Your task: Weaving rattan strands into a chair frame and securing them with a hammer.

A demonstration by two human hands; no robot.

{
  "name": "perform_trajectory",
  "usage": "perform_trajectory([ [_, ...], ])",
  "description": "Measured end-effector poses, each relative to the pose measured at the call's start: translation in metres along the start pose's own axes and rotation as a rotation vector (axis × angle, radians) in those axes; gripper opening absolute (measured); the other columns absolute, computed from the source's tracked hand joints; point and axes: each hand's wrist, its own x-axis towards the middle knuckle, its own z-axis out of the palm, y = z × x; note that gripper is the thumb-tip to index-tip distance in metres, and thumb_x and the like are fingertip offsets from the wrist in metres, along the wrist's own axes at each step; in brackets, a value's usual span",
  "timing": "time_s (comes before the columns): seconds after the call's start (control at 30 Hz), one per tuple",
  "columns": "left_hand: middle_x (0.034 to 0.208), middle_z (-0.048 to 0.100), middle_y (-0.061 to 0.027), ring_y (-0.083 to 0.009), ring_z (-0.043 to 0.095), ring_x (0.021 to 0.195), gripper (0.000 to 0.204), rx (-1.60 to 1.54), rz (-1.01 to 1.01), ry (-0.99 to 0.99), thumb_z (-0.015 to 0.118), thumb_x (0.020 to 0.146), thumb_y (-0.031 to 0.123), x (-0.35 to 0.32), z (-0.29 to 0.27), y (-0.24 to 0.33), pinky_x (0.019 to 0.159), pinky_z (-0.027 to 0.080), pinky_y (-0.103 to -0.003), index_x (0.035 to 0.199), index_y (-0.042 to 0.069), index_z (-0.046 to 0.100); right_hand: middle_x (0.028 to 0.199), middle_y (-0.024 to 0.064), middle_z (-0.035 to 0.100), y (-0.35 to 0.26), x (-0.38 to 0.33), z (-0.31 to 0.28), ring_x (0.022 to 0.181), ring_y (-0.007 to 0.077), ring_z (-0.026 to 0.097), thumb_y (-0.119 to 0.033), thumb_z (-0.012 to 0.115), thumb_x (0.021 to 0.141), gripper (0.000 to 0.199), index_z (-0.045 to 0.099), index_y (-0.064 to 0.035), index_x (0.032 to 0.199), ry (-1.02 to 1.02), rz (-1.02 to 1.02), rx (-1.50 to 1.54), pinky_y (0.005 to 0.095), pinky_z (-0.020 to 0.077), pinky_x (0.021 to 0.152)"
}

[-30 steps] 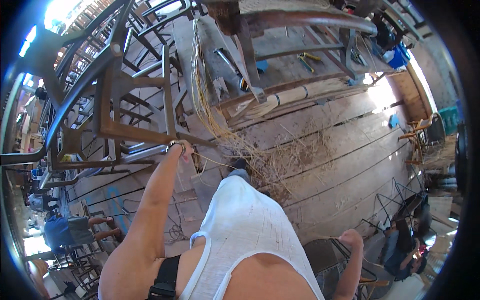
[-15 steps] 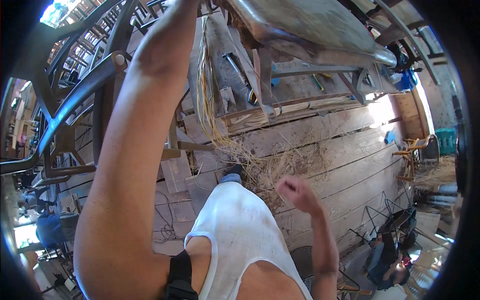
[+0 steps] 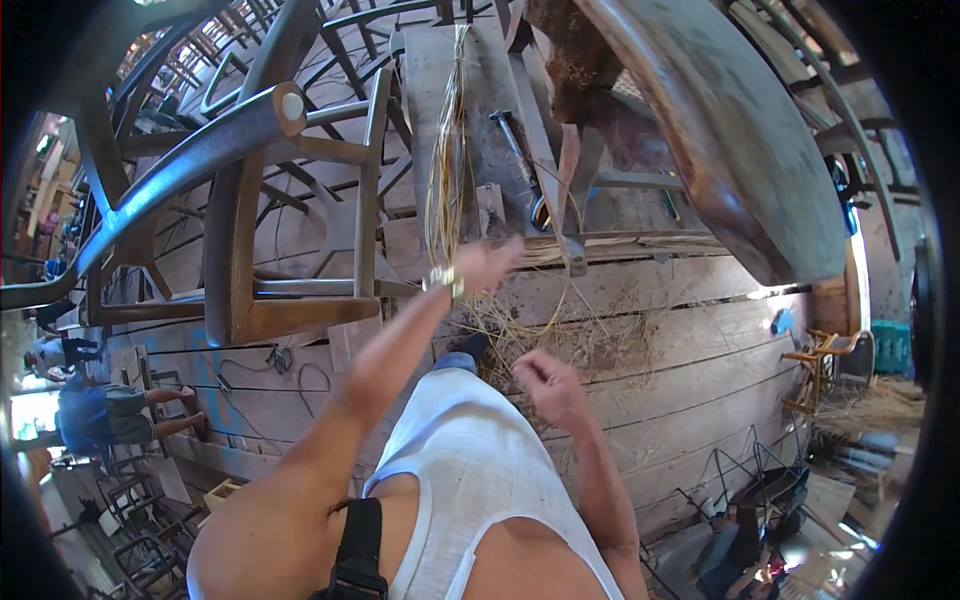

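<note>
A furniture workshop is being indicated by the bare wooden chair frames point(image 3: 235, 240) that are being crowded together at the left. A hammer-like tool point(image 3: 519, 152) and a bundle of long, straw-coloured strands point(image 3: 447, 170) are being borne by a low worktop point(image 3: 424, 90), and the plank floor point(image 3: 700, 365) is being partly covered by loose scraps point(image 3: 590, 332).

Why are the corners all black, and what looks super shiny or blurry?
Head view: black corners, probably the round edge of the wide fisheye lens; head view: bluish-white glare on the curved wooden arm at upper left; head view: the left grip looks slightly smeared.
</note>
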Motion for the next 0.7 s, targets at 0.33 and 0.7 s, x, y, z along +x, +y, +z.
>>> perform_trajectory([
  [0.33,0.069,0.061,-0.0006,-0.0089,0.050,0.055,0.022,-0.826,-0.174,0.193,0.071,0.079,0.027,-0.049,-0.005,0.027,0.047,0.040,-0.027,0.086,0.008,0.062,0.075,0.0088,0.063,0.020,-0.031,0.006,0.068,0.0108,0.055,-0.016,0.060,0.090,0.015,0.063,-0.0011,0.093,-0.144,0.176,-0.095,0.0282,0.0463,0.063],
  [0.7,0.100,0.069,-0.0146,-0.0295,0.067,0.093,0.017,-0.124,-0.411,0.745,0.053,0.084,0.014,0.195,-0.277,-0.044,0.078,0.052,-0.039,0.092,0.009,0.067,0.078,0.0207,0.064,0.314,-0.203,-0.060,0.074,0.0367,0.063,-0.028,0.063,0.082,0.029,0.064,0.0005,0.081,0.182,0.814,-0.424,0.0440,0.0493,0.070],
])
